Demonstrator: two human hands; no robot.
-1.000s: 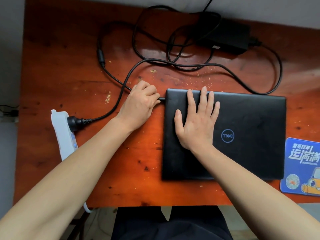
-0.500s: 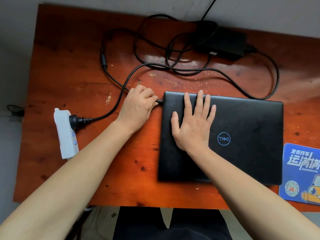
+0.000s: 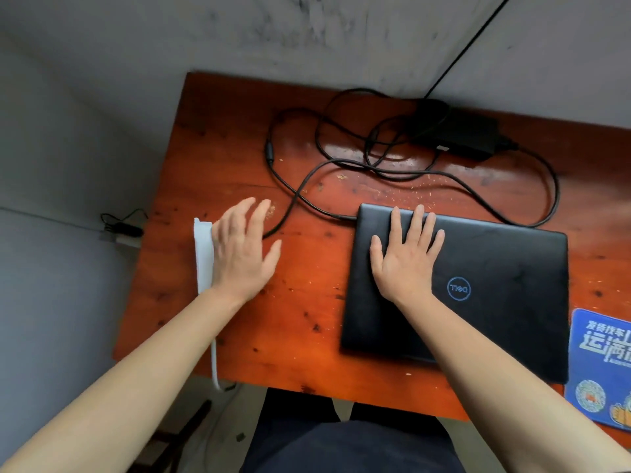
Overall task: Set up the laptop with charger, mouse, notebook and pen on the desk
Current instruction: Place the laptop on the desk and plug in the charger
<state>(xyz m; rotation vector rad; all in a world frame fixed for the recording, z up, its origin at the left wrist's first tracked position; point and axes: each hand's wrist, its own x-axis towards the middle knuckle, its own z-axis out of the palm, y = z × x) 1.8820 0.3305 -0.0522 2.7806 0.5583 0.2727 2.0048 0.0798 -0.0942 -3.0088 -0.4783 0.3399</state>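
— So where's the closed black laptop with the blue ring logo?

— Flat on the reddish-brown wooden desk, right of centre, lid down. A thin black charger cable meets its far left corner and loops back to the black power brick at the desk's rear edge, with more cable curling round the laptop's far right side.

— Anything else nearby?

— A blue printed mouse pad lies just beside the laptop's right edge, partly cut off by the frame. On the desk's left edge sits a white power strip, its white cord hanging off the front. Sawdust-like specks dot the wood behind the laptop.

— And the hands?

— The right hand lies palm-down on the lid's left half, fingers spread, gripping nothing. The left hand is wide and flat, holding nothing, above the desk and covering most of the power strip; whether it touches the strip, I can't tell. It is slightly blurred.
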